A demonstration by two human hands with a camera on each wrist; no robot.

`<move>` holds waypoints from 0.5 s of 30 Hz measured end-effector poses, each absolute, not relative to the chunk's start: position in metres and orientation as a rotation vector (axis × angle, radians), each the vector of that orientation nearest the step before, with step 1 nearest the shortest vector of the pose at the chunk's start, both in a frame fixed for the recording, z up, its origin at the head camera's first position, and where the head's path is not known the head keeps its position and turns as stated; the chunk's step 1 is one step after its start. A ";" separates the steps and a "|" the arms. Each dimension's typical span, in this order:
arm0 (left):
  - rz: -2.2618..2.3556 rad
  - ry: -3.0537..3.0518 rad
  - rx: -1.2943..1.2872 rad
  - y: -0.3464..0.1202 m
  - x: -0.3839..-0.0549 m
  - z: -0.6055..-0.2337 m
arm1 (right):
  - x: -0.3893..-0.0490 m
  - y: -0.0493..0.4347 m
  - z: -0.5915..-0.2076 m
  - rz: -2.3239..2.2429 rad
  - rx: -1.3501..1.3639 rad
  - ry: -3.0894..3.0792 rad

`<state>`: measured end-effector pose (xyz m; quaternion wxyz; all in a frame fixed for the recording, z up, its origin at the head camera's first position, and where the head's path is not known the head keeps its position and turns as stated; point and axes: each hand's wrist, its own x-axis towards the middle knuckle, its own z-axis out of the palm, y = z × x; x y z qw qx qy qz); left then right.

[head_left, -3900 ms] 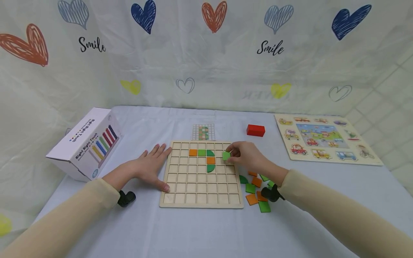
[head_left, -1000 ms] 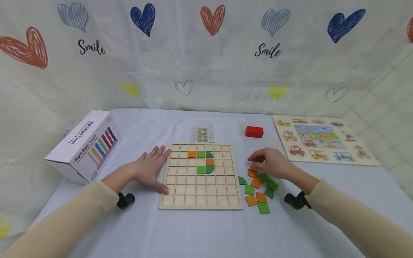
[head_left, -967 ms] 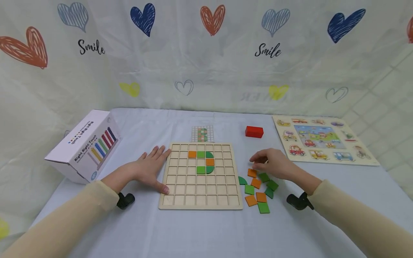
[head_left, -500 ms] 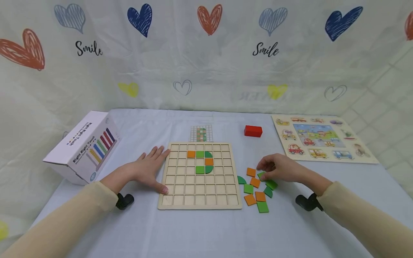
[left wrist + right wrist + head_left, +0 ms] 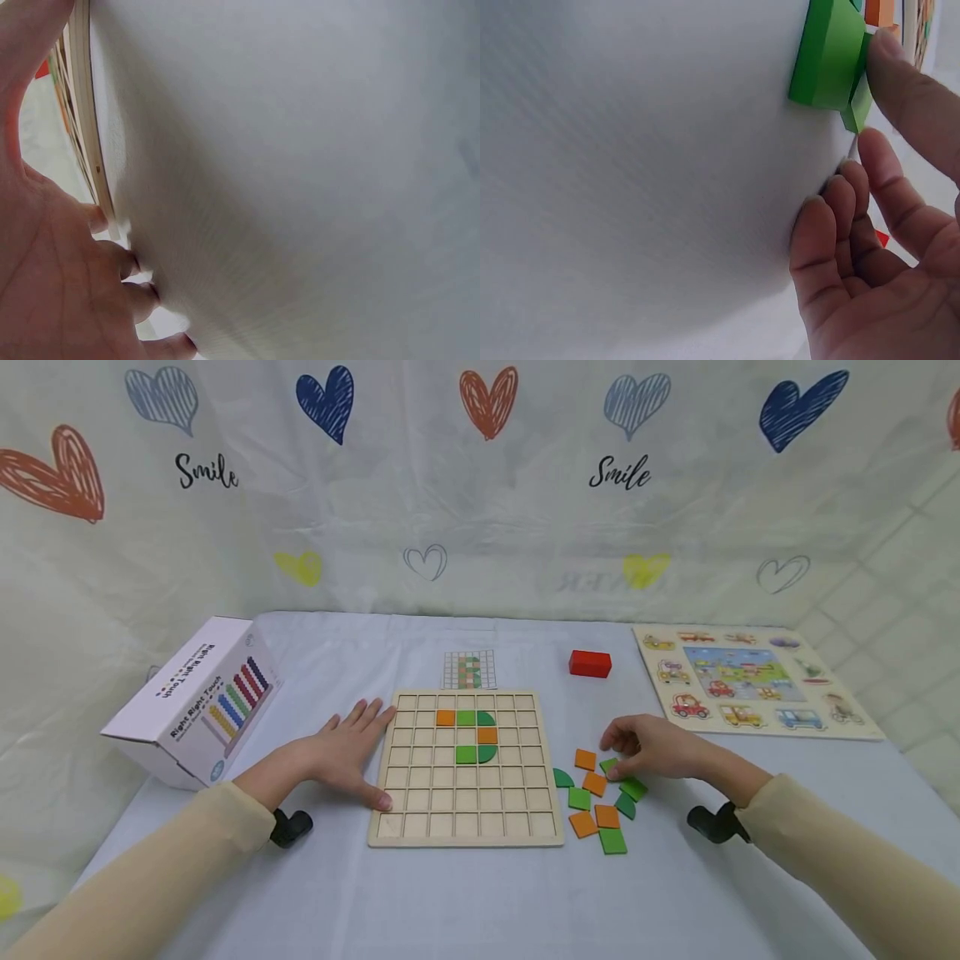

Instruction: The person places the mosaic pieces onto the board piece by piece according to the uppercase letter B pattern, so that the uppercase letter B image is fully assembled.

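Observation:
In the head view, a wooden grid board (image 5: 465, 789) holds several orange and green tiles, including a green square (image 5: 467, 754) beside a dark green quarter-round tile (image 5: 487, 752). My left hand (image 5: 333, 754) lies spread along the board's left edge, thumb on its rim. My right hand (image 5: 651, 747) is over the loose tiles right of the board. Its thumb and index finger pinch a green square tile (image 5: 608, 765) by its edges. In the right wrist view the thumb covers part of that tile (image 5: 861, 105); another green tile (image 5: 829, 60) lies nearer.
Loose orange tiles (image 5: 583, 824) and green ones lie around the right hand. A small pattern card (image 5: 470, 669) lies behind the board, with a red block (image 5: 590, 663) to its right. A picture puzzle board (image 5: 750, 718) lies back right; a white box (image 5: 195, 697) stands left.
The green square the right hand held earlier now sits on the board. That hand has moved right and down to the loose tiles, onto another green square. The left hand has stayed in place.

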<state>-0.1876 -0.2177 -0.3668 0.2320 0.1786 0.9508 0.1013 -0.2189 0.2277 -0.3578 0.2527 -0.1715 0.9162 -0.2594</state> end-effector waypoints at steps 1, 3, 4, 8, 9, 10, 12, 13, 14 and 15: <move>0.280 2.613 0.491 -0.218 -0.188 -0.366 | -0.219 0.227 -0.358 -0.700 -0.460 2.498; 0.279 2.615 0.486 -0.218 -0.188 -0.367 | -0.220 0.226 -0.359 -0.688 -0.450 2.521; 0.278 2.617 0.485 -0.218 -0.188 -0.368 | -0.221 0.226 -0.360 -0.685 -0.444 2.536; 0.271 2.621 0.481 -0.218 -0.189 -0.370 | -0.222 0.225 -0.365 -0.675 -0.440 2.596; 0.272 2.622 0.483 -0.218 -0.189 -0.370 | -0.223 0.226 -0.366 -0.676 -0.443 2.604; 0.270 2.622 0.484 -0.218 -0.189 -0.370 | -0.223 0.227 -0.366 -0.678 -0.443 2.606; 0.267 2.622 0.485 -0.218 -0.189 -0.370 | -0.223 0.228 -0.366 -0.683 -0.449 2.597; 0.268 2.621 0.485 -0.218 -0.189 -0.370 | -0.223 0.229 -0.366 -0.688 -0.449 2.588; 0.268 2.619 0.485 -0.218 -0.189 -0.369 | -0.223 0.230 -0.365 -0.692 -0.453 2.580; 0.270 2.619 0.484 -0.218 -0.189 -0.369 | -0.223 0.230 -0.364 -0.696 -0.451 2.573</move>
